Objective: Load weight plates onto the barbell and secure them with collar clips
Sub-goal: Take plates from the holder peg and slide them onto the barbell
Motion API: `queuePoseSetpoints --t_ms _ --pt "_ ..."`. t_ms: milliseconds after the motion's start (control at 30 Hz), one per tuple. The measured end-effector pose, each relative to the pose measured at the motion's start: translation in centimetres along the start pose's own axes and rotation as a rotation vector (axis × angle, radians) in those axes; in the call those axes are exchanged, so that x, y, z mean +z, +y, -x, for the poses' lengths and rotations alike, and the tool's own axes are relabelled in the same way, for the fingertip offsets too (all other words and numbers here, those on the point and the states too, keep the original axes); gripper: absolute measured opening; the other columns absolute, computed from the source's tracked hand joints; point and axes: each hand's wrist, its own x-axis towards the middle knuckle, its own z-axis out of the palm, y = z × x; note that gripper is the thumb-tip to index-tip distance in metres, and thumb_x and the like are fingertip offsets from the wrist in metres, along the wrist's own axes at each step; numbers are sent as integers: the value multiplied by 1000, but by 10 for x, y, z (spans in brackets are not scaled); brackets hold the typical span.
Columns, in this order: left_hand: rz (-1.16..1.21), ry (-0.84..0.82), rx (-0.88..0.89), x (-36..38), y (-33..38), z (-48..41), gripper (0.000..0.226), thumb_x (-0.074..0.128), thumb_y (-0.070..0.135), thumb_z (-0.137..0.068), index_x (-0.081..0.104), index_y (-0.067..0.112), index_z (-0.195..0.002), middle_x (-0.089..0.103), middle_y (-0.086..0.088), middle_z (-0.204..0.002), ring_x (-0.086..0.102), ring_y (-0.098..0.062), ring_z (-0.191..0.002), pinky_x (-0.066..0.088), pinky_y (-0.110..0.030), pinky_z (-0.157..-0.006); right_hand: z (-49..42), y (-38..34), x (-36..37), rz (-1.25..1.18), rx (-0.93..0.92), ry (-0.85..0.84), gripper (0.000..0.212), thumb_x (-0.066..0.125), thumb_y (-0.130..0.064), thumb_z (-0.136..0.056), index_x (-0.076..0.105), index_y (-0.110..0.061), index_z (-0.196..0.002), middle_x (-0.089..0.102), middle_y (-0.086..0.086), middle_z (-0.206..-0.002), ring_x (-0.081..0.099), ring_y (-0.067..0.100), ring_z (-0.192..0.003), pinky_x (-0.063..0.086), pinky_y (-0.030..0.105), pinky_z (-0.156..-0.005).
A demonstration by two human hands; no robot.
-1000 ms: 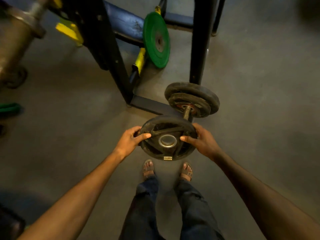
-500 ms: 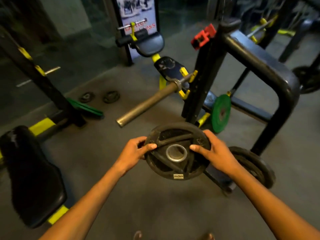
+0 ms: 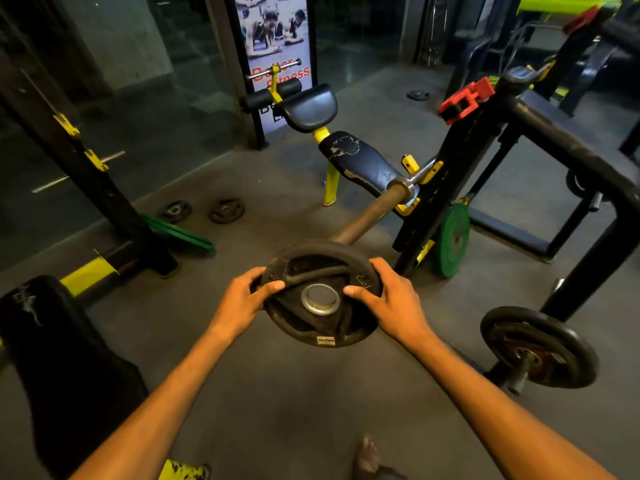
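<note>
From the head camera, the person holds a black weight plate [image 3: 320, 294] upright in front of the body, near the centre of the frame. The left hand [image 3: 242, 299] clasps the plate's rim at 9 o'clock, thumb laid across its face; the right hand [image 3: 391, 303] clasps the rim at 3 o'clock, thumb likewise on the face. Both sets of fingers are wrapped round the edge.

The barbell [image 3: 372, 211] runs from behind the plate's upper rim toward 1 o'clock, where its sleeve rests on a yellow hook of the black rack [image 3: 450, 174]. The sleeve end is hidden behind the plate, so whether plate and bar touch cannot be told.

A red collar clip [image 3: 465, 100] sits on top of the rack at 2 o'clock. A green plate [image 3: 455, 239] leans against the rack's foot. At 4 o'clock, more black plates [image 3: 538, 344] sit on a storage peg. Two small plates [image 3: 201, 211] lie flat on the floor at 10 o'clock, near a green band [image 3: 180, 232].
</note>
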Motion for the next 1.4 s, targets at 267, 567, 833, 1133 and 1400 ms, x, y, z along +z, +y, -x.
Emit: queuePoseSetpoints --t_ms 267,567,833,1133,1400 --pt "-21 -19 15 -37 -31 -65 38 76 33 -83 70 22 -119 75 -2 -111 71 -17 -107 59 -40 -92 -39 -3 52 84 -6 98 37 69 -61 -87 55 -38 -111 69 -16 -90 67 3 -84 59 42 -74" --pt "-41 -253 80 -47 -48 -133 31 72 10 -89 69 14 -119 77 9 -104 70 -2 -102 56 -20 -88 -38 -12 80 194 79 279 37 64 -65 -88 56 -40 -114 70 -14 -94 66 5 -83 57 35 -68" --pt "-110 -404 203 -47 -62 -182 39 76 6 -85 67 9 -123 73 5 -113 66 7 -102 51 -13 -89 -37 -15 115 334 210 470 46 57 -72 -88 56 -37 -118 64 -13 -96 65 13 -90 55 40 -66" --pt "-122 -492 293 -2 -44 -249 37 76 15 -87 68 11 -122 72 -2 -114 68 -7 -106 54 -20 -89 -81 4 93 228 386 627 50 74 -58 -84 60 -31 -125 67 -7 -110 64 15 -99 56 38 -78" --pt "-56 -450 213 55 -27 -307 35 77 5 -84 68 5 -117 74 -5 -103 70 9 -87 54 -11 -79 -140 47 67 63 465 877 51 82 -52 -77 69 -21 -116 67 -3 -104 60 10 -97 54 32 -85"
